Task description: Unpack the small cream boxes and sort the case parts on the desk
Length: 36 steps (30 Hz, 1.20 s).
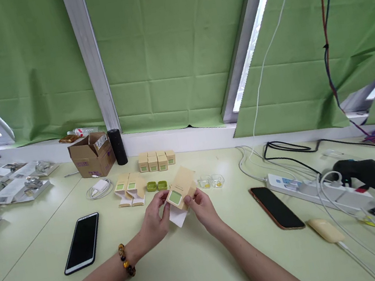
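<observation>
A small tan paper box point(183, 183), partly unfolded, is held between my two hands above the table. It has a green window on its face, and a white flap hangs below. My left hand point(157, 217) grips its left edge, fingers closed. My right hand point(202, 207) pinches the lower right edge. Just left of the box lie two small green trays point(157, 185) and two unfolded tan boxes point(130, 189). Two clear plastic containers point(211, 182) with yellow bits inside sit to the right. Several closed tan boxes point(157, 161) stand in a row behind.
A phone point(82, 242) lies at left, another phone point(276, 207) at right. A power strip point(318, 192) with tangled cables fills the right side. A cardboard box point(91, 156), a black cylinder point(117, 147) and a white charger point(100, 187) are at back left. Packaged goods point(23, 184) cover the far left.
</observation>
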{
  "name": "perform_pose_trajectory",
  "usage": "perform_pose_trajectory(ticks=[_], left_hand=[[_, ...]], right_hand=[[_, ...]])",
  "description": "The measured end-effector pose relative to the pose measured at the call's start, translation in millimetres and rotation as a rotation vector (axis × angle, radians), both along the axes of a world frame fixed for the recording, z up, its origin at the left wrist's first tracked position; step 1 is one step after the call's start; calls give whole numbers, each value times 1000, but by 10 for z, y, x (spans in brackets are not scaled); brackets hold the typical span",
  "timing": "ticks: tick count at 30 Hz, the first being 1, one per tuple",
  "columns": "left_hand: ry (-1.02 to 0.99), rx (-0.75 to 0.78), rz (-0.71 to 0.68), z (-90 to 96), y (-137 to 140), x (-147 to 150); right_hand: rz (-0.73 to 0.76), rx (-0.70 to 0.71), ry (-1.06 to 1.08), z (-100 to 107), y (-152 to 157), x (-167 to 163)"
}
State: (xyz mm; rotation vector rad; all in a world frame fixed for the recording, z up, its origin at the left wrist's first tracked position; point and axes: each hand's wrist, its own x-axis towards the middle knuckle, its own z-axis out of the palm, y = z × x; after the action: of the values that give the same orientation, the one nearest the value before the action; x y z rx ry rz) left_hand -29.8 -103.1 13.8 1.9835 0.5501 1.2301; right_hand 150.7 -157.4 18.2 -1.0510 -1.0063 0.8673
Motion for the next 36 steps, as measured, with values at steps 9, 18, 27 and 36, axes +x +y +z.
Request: perform_pose_trajectory(ticks=[9,18,27,36], left_hand=[[-33,-191,-99,-9,-12,7],[-98,-282,-248,15,-6,-7],[-3,-232,-134,87,76,-29],[198,-246,-51,51,92,-17]], right_hand=[[32,6,-6,49,-18,-47],[-51,18,15,101,-44,-50],[-55,-46,26,146,-101,-65],[-72,-52,64,157,-123,-40]])
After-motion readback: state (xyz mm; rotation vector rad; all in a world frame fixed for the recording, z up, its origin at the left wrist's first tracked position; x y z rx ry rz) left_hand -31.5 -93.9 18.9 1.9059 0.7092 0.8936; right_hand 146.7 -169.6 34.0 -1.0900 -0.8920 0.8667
